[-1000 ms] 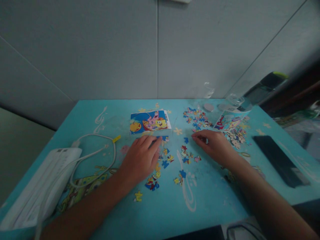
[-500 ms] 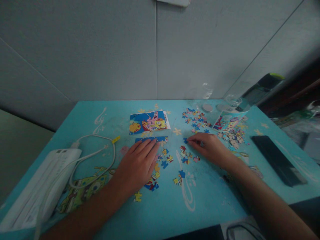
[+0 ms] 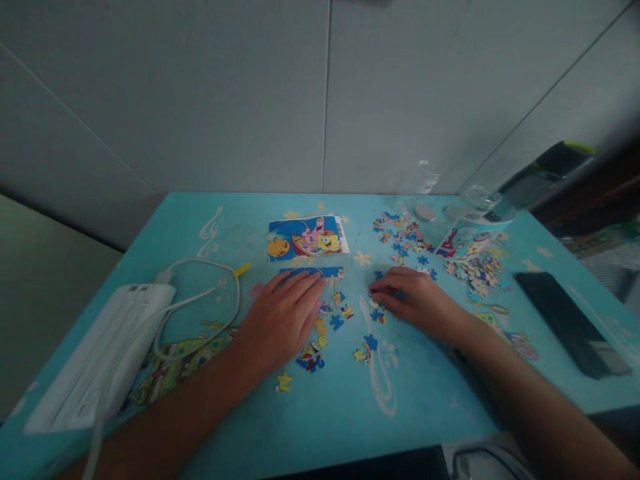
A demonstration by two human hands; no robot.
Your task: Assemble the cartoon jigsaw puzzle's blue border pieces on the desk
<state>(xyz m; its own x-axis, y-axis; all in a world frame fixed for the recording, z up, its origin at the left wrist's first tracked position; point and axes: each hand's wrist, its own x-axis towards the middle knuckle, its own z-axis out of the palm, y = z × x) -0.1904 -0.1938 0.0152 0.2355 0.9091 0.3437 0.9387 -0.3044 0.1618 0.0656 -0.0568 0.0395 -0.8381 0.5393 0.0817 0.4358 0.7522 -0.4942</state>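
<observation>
My left hand [image 3: 287, 317] lies flat with its fingers stretched out over a joined strip of jigsaw puzzle [image 3: 327, 272], covering much of it. My right hand [image 3: 413, 293] is pinched at a small cluster of puzzle pieces [image 3: 379, 316], its fingertips on a reddish puzzle piece [image 3: 373, 292] that they partly hide. A blue puzzle piece [image 3: 379, 274] lies just behind those fingertips. Between the hands are loose pieces [image 3: 337, 322] and a joined group [image 3: 311, 360]. The cartoon picture card [image 3: 307, 238] rests behind the strip.
A pile of pieces [image 3: 400, 233] lies at the back right, beside a printed tub [image 3: 470, 237] with more pieces [image 3: 477, 273] in front. A dark flat case [image 3: 570, 323] is at right. On the left are a white power strip [image 3: 100, 357] and its cable [image 3: 239, 293].
My right hand has moved slightly left and nearer to me, from beside the blue piece to the small cluster. My left hand stays on the strip. The whole view has shifted a little.
</observation>
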